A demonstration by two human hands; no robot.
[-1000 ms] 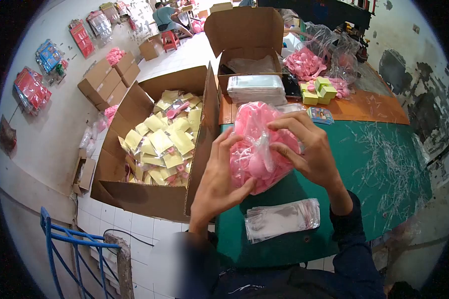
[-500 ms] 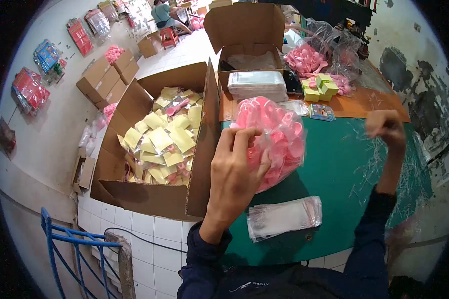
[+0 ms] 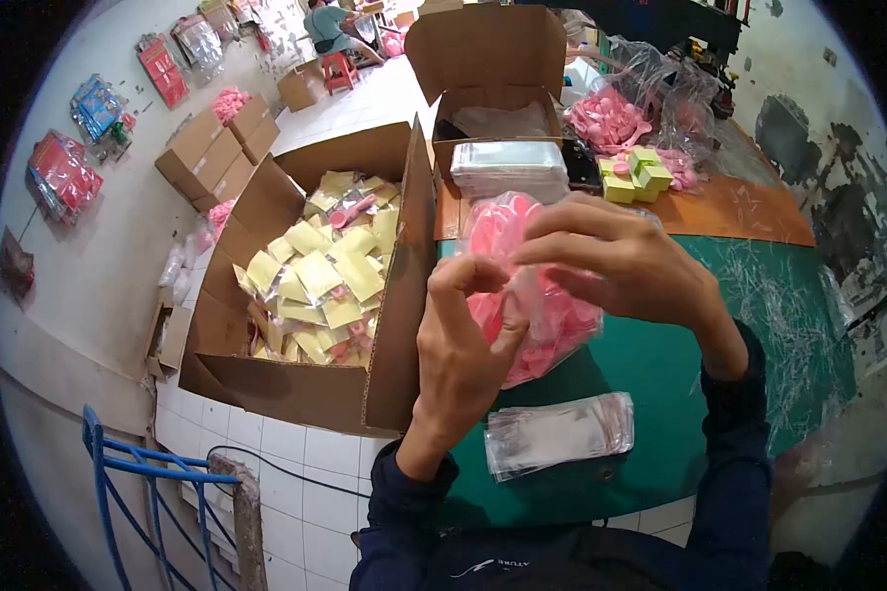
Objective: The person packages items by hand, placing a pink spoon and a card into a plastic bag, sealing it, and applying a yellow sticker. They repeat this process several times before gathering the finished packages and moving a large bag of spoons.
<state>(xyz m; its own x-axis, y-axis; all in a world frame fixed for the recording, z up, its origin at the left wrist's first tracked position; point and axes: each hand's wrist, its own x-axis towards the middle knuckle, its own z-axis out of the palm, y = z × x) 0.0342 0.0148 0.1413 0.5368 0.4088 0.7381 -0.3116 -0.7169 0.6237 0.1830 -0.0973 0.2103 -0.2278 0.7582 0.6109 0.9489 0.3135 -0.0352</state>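
Observation:
A clear plastic bag (image 3: 552,340) full of pink plastic pieces stands on the green tabletop. My left hand (image 3: 458,345) is closed on the bag's gathered top, between thumb and forefinger. Over the same bag, my right hand (image 3: 621,251) has its fingers stretched toward the gathered top; its thumb is mostly hidden. Close in front of me lies a stack of clear flat sleeves (image 3: 562,435).
Left of the table, a cardboard box (image 3: 276,382) holds many small packets with yellow cards. Behind the bag are stacked clear packs (image 3: 510,167), an open carton (image 3: 493,59) and yellow blocks (image 3: 636,177). Clear plastic strips (image 3: 788,305) litter the right side. A person (image 3: 333,30) sits far back.
My right hand has come in from the right side of the table to the bag's top. My left hand stays at the bag, its fingers slightly shifted.

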